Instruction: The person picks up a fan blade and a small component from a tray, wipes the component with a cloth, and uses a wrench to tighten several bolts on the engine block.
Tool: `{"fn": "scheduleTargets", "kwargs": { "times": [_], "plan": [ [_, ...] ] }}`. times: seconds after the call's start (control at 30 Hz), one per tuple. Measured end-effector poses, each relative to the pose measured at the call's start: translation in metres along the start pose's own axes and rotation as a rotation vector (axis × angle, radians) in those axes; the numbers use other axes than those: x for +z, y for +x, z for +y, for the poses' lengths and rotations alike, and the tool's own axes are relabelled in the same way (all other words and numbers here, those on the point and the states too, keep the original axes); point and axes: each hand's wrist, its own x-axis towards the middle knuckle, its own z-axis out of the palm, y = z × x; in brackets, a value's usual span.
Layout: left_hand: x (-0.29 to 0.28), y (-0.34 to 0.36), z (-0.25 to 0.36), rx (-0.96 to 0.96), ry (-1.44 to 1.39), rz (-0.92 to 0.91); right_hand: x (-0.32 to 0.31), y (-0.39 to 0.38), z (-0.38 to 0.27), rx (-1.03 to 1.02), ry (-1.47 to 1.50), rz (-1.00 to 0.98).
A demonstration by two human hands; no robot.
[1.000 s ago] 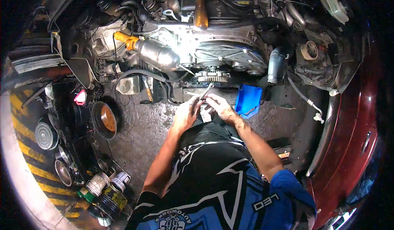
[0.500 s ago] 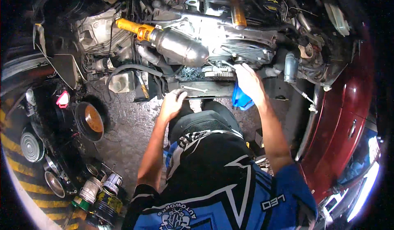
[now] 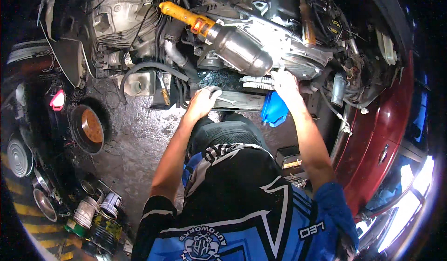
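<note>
one wrench [image 3: 226, 100] lies between the two hands [image 3: 201, 103].

On the floor [image 3: 132, 144] to your left sits a round dark pan [image 3: 77, 133] with a brown patch [image 3: 93, 126] inside. Nearer, also on your left, are a white bucket [image 3: 84, 213] and a silver can [image 3: 111, 205]. A red car door [image 3: 372, 142] with a handle [image 3: 383, 154] is to your right.

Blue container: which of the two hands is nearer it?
The right hand, just above the blue container in view; the left hand is farther off, by the silver wrench.
</note>
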Motion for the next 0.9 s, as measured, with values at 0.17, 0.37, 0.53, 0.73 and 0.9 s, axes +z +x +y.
{"fn": "scheduleTargets", "kwargs": {
  "times": [0.17, 0.37, 0.53, 0.73, 0.9],
  "plan": [
    [0.016, 0.02, 0.008, 0.17, 0.007, -0.04, 0.002, -0.008, -0.014, -0.035, 0.133, 0.192],
    [0.035, 0.041, 0.046, 0.596, 0.157, -0.013, 0.027, -0.02, -0.001, 0.029, 0.042, 0.374],
    [0.065, 0.069, 0.05, 0.521, 0.265, 0.034, 0.011, -0.017, -0.022, 0.128, 0.192, 0.277],
    [0.12, 0.105, 0.04, 0.717, 0.425, 0.308, 0.025, -0.015, -0.016, 0.111, 0.249, 0.408],
    [0.165, 0.131, 0.033, 0.514, -0.092, 0.243, 0.051, -0.021, -0.005, -0.023, 0.357, 0.615]
  ]
}}
